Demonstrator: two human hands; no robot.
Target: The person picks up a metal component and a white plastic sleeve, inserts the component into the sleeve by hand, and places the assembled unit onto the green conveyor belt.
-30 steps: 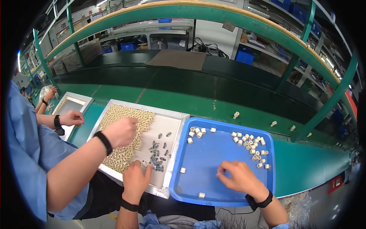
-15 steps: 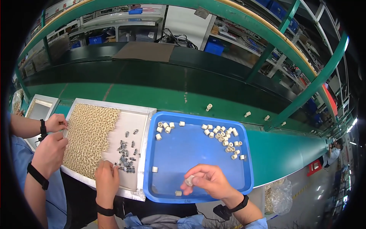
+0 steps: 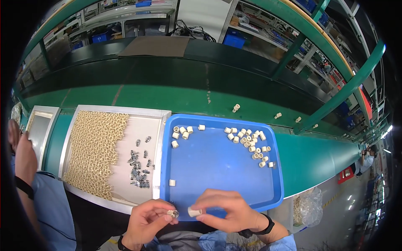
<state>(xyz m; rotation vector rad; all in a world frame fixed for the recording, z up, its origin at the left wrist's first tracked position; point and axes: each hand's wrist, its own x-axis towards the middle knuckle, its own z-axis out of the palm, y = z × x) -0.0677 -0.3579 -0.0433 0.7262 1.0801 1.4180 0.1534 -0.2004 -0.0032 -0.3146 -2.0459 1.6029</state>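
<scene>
Green bench, blue tray [image 3: 217, 163]; left hand [image 3: 148, 219] fingers pinch metal insert [image 3: 175, 213], right hand [image 3: 228, 209] fingers pinch cream sleeve [image 3: 194, 211].

Long green workbench [image 3: 318, 154] curving across, dark conveyor belt [image 3: 167, 71] behind it. Green steel frame posts [image 3: 335, 100] slant overhead. Shelving with blue bins [image 3: 234, 40] at back; bright light far right.

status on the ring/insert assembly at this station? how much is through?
Done: a large block of cream rings stands packed in rows in the metal tray. In hand: the left hand pinches a small metal-tipped piece, the right hand a cream ring, held close together. Left: loose rings in the blue tray, small dark metal parts, and bare tray floor.
</scene>
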